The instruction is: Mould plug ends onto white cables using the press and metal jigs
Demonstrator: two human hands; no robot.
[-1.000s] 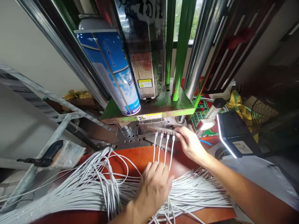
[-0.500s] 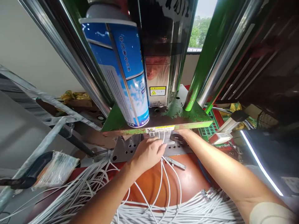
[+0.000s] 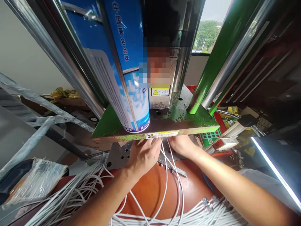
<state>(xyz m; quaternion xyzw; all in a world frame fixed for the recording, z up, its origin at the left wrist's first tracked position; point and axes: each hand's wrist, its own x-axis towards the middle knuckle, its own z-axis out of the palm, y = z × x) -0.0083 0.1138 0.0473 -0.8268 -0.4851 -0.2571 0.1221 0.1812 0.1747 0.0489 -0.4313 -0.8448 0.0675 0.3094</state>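
White cables (image 3: 166, 172), three between two hands (image 3: 145, 153) (image 3: 182, 146), fingers (image 3: 157, 145) part-hidden under one green plate (image 3: 204, 121), grip unclear

White cables (image 3: 68, 197), green plate (image 3: 175, 115), blue-and-white can (image 3: 117, 78), reddish-brown table (image 3: 192, 194)

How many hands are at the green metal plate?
2: the left hand and the right hand, both under the front edge of the green metal plate, with white cables between them. The plate hides part of each.

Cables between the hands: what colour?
White cables, clearest in the head view, below the hands.
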